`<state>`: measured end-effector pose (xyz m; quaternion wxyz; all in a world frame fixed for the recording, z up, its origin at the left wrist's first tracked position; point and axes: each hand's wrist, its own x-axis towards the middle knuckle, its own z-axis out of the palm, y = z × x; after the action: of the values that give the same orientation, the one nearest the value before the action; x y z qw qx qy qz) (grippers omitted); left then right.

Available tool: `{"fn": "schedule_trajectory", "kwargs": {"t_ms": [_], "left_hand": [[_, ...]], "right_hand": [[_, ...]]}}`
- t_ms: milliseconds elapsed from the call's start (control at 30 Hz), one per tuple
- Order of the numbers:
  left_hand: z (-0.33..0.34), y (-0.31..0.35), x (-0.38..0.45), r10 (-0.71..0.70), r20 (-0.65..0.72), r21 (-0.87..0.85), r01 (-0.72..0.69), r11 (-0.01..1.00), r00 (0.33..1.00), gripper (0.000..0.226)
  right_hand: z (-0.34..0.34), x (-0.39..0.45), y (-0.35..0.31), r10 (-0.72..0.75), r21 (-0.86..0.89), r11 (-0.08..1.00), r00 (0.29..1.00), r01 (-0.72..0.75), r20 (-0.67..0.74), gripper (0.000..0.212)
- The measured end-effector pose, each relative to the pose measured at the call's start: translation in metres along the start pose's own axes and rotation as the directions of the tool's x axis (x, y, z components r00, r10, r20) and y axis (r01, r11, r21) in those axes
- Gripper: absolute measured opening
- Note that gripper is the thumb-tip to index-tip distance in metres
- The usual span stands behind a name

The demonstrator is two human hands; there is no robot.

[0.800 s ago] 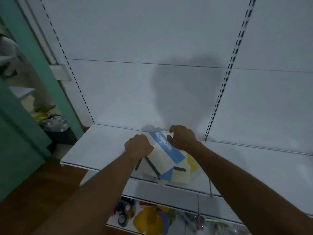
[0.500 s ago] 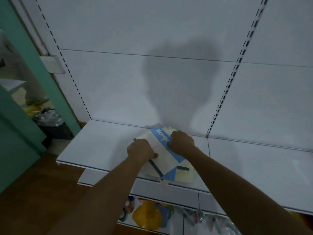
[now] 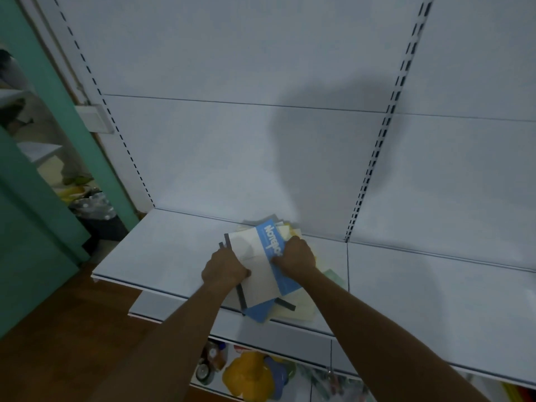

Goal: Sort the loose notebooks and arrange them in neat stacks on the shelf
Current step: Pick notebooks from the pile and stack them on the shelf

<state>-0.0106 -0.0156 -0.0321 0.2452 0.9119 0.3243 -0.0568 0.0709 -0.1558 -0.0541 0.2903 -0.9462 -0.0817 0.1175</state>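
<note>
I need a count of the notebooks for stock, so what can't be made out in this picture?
- Notebooks, head view: the top cover hides those beneath, so no count.
- Top cover's word: the right hand covers its end.
- Left hand: its fingertips are curled out of sight at the pile's edge.
- Lower shelf items: dim, cut by the frame's bottom edge.

White slotted back panel [image 3: 261, 82]; teal wall [image 3: 26, 198] at left; brown wood floor [image 3: 58, 329]; dim light.

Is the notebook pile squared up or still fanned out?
Fanned out: the notebook pile on the shelf shows skewed blue and yellow corners under both hands.
</note>
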Motion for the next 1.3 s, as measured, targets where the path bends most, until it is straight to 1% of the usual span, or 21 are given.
{"fn": "schedule_trajectory", "kwargs": {"t_ms": [67,167,267,333,400,467,600,700,800,867,933,1000,1067,1133,1167,1233,1300], "left_hand": [[0.003,0.007,-0.004,-0.006,-0.024,-0.087,0.004,0.996,1.0,0.062],[0.007,0.022,-0.008,-0.001,-0.065,-0.206,-0.013,0.978,0.998,0.067],[0.013,0.048,-0.01,0.055,-0.112,-0.286,-0.086,0.954,0.992,0.057],[0.019,0.071,-0.013,0.116,-0.134,-0.336,-0.156,0.929,0.984,0.053],[0.03,0.098,-0.018,0.185,-0.165,-0.377,-0.236,0.896,0.969,0.047],[0.046,0.127,-0.023,0.236,-0.17,-0.384,-0.285,0.878,0.957,0.044],[0.093,0.185,-0.035,0.317,-0.111,-0.419,-0.334,0.844,0.942,0.04],[0.126,0.223,-0.045,0.353,-0.071,-0.469,-0.344,0.813,0.933,0.04],[0.153,0.248,-0.056,0.366,-0.029,-0.511,-0.329,0.794,0.93,0.04],[0.17,0.256,-0.06,0.385,0.023,-0.486,-0.327,0.811,0.923,0.04],[0.185,0.259,-0.063,0.384,0.082,-0.507,-0.293,0.811,0.92,0.039],[0.194,0.259,-0.066,0.37,0.172,-0.573,-0.213,0.791,0.913,0.036],[0.196,0.261,-0.068,0.352,0.294,-0.659,-0.078,0.748,0.889,0.029],[0.192,0.264,-0.069,0.331,0.399,-0.734,0.082,0.674,0.855,0.027],[0.189,0.266,-0.069,0.334,0.427,-0.749,0.121,0.652,0.84,0.03],[0.185,0.267,-0.069,0.378,0.447,-0.744,0.103,0.66,0.811,0.033],[0.184,0.267,-0.07,0.42,0.433,-0.746,0.055,0.664,0.797,0.033]], "right_hand": [[-0.004,0.001,0.006,-0.023,0.082,0.996,1.0,0.023,-0.002,0.056],[-0.013,0.004,0.016,-0.044,0.215,0.976,0.999,0.04,0.012,0.049],[-0.034,0.01,0.034,-0.037,0.357,0.933,0.999,0.033,0.005,0.038],[-0.052,0.016,0.054,-0.017,0.415,0.91,1.0,0.025,-0.022,0.033],[-0.073,0.02,0.081,0.022,0.46,0.888,0.998,0.006,-0.056,0.029],[-0.093,0.021,0.112,0.081,0.503,0.864,0.993,-0.029,-0.082,0.025],[-0.129,0.016,0.18,0.184,0.526,0.844,0.977,-0.103,-0.103,0.023],[-0.151,0.011,0.228,0.27,0.539,0.827,0.955,-0.163,-0.126,0.023],[-0.166,0.006,0.265,0.312,0.525,0.828,0.94,-0.196,-0.141,0.027],[-0.17,0.005,0.285,0.303,0.515,0.836,0.942,-0.19,-0.145,0.028],[-0.169,0.004,0.299,0.279,0.508,0.844,0.95,-0.171,-0.143,0.028],[-0.168,0.003,0.309,0.271,0.513,0.843,0.951,-0.161,-0.147,0.024],[-0.171,0.005,0.314,0.29,0.539,0.823,0.948,-0.176,-0.133,0.017],[-0.175,0.006,0.316,0.307,0.584,0.785,0.948,-0.206,-0.078,0.012],[-0.176,0.008,0.317,0.302,0.607,0.766,0.952,-0.211,-0.049,0.01],[-0.174,0.008,0.317,0.275,0.611,0.764,0.961,-0.207,-0.018,0.008],[-0.17,0.008,0.314,0.252,0.588,0.785,0.967,-0.193,-0.02,0.011]]}}
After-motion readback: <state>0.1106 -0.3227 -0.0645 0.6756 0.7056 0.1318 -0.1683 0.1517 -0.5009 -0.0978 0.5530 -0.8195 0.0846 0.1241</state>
